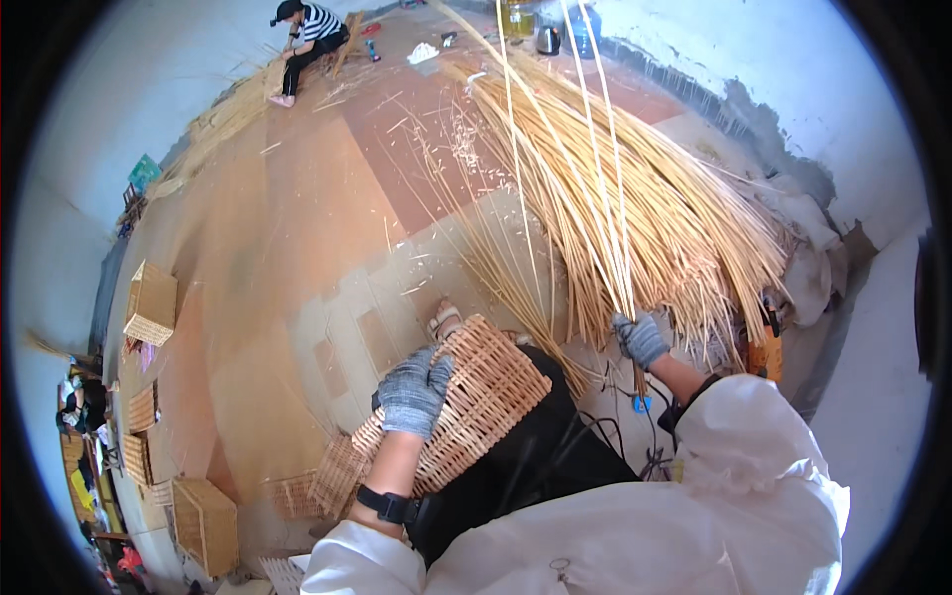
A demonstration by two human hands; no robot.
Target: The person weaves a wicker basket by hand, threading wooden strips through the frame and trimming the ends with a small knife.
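My left hand, in a grey knitted glove, is closed on the upper left edge of a woven wicker piece. This light brown piece lies tilted across my lap, over black trousers. Its underside is hidden, so I cannot tell whether it is a flat panel or a basket. Off to the right, my right hand, also gloved in grey, grips several long pale wicker rods near their lower ends. The rods rise past the top of the view. Behind them a big heap of similar rods spreads over the floor.
Thinner sticks and scattered offcuts lie ahead. Woven baskets stand along the left side. A person in a striped top sits far off beside more rods. An orange tool and black cables lie at right.
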